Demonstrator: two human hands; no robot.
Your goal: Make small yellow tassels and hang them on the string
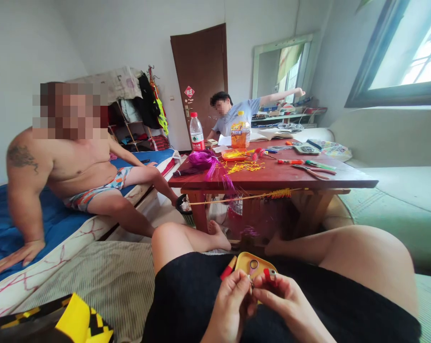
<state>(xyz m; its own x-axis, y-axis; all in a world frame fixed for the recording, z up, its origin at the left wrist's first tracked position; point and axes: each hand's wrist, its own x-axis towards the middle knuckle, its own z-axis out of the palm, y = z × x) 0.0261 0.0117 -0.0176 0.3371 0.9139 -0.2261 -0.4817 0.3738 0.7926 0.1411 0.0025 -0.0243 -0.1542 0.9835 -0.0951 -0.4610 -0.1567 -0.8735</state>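
Over my lap, my left hand (235, 297) is closed, thumb and forefinger pinched on something tiny that I cannot make out. Its fingertips meet those of my right hand (282, 293), which is also closed. A small red thing with a metal end (271, 274) sticks up from my right fingers. Just beyond the fingertips, a small pair of scissors (253, 266) shows its handle loop; its blades are hidden by my hands. Behind them a yellow tray (242, 258) rests on my black clothing. Beside it, left of the tray, lies a red and orange piece (229, 268).
A red-brown table (287, 174) ahead holds purple strands (203, 162), yellow pieces (244, 166), pliers (312, 171) and two bottles (197, 133). A stick (233, 199) juts along its front edge. One person (90, 166) sits on the bed at left; another (237, 116) is behind the table.
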